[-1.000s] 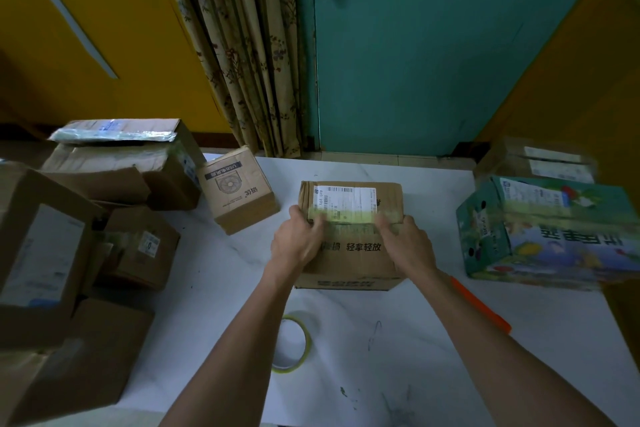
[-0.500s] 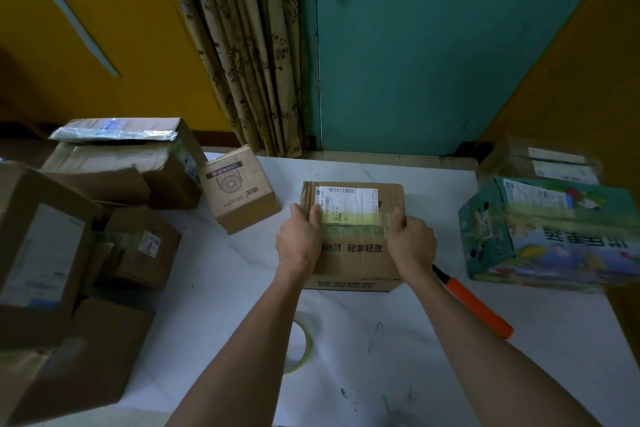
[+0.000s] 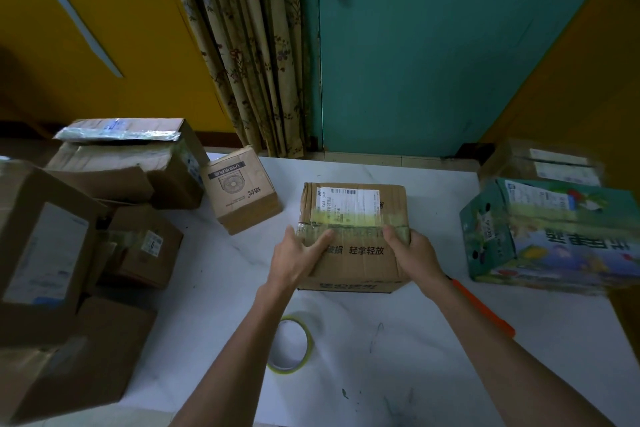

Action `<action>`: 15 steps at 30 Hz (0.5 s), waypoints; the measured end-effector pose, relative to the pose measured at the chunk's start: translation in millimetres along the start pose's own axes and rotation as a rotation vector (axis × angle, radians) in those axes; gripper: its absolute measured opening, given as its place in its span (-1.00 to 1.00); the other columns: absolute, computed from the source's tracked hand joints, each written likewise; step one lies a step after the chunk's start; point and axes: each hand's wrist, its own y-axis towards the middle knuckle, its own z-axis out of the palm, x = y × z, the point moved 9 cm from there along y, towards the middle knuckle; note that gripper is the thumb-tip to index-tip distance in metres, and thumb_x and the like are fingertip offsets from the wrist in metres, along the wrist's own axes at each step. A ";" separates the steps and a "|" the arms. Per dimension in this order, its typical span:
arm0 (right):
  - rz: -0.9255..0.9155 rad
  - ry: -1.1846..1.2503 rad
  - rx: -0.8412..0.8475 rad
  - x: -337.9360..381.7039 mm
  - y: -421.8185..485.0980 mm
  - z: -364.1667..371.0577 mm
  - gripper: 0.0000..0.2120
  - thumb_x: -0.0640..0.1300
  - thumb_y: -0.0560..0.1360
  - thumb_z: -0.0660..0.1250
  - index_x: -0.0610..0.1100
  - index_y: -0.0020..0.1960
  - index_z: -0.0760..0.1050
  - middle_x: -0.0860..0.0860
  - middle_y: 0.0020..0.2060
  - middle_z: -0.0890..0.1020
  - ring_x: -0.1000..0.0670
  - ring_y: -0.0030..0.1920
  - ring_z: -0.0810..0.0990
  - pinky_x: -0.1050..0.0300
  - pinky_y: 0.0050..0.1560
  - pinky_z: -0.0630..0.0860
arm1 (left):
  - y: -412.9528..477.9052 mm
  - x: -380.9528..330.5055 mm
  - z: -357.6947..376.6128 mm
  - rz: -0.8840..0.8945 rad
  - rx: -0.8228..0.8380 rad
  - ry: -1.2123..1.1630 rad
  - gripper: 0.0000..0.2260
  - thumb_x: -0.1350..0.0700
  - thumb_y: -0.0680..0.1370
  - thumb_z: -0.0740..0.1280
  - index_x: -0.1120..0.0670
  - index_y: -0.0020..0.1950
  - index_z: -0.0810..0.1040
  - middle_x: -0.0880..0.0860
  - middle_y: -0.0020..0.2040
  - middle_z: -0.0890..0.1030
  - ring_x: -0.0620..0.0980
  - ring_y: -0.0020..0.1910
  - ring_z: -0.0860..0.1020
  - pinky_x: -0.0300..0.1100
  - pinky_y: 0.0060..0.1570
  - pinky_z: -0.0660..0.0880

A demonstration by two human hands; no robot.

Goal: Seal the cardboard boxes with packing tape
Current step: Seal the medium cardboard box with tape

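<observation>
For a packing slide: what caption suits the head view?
Taped cardboard box on the table, gripped by left hand and right hand, tape roll nearby.

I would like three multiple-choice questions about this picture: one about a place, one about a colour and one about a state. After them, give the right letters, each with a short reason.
1. Where does the tape roll lie?
A. On the floor
B. On the white table, nearer the person than the middle cardboard box
C. On a chair

2. What colour is the handle of the tool lying to the right of that box?
A. Orange
B. Blue
C. White

3. What are the hands doing?
A. Both hang idle
B. One lifts the tape roll
C. The left hand and the right hand hold the box at its sides

Answers:
1. B, the roll lies flat on the table in front of the box.
2. A, the handle shows bright orange.
3. C, each hand grips one side of the box.
</observation>
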 end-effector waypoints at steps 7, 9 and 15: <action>-0.100 -0.146 -0.174 12.9 -2.5 -11.1 -0.46 0.03 0.70 -0.02 -0.19 -0.36 0.37 -0.10 -0.47 0.39 -0.05 -0.42 0.39 0.14 -0.39 0.24 | 8.3 -0.8 -6.4 0.041 -0.101 0.151 -0.43 -0.26 0.67 0.01 0.17 0.07 0.57 0.13 -0.04 0.63 0.12 -0.07 0.58 -0.04 -0.10 0.50; -0.103 -0.156 -0.251 15.5 -4.3 -16.6 -0.44 -0.04 0.71 -0.04 -0.14 -0.45 0.25 -0.05 -0.55 0.31 -0.02 -0.50 0.29 0.16 -0.46 0.16 | 7.7 -3.7 -7.8 0.059 -0.123 0.166 -0.46 -0.22 0.69 0.00 0.18 0.06 0.57 0.15 -0.04 0.63 0.11 -0.10 0.56 -0.08 -0.13 0.46; -0.044 -0.171 -0.244 12.8 -3.2 -15.2 -0.46 0.12 0.67 0.07 -0.17 -0.37 0.36 -0.05 -0.46 0.46 -0.07 -0.38 0.48 0.16 -0.43 0.25 | 8.4 -4.8 -10.7 0.029 -0.071 0.160 -0.44 -0.22 0.70 0.00 0.19 0.07 0.60 0.16 -0.03 0.64 0.10 -0.08 0.58 -0.04 -0.04 0.54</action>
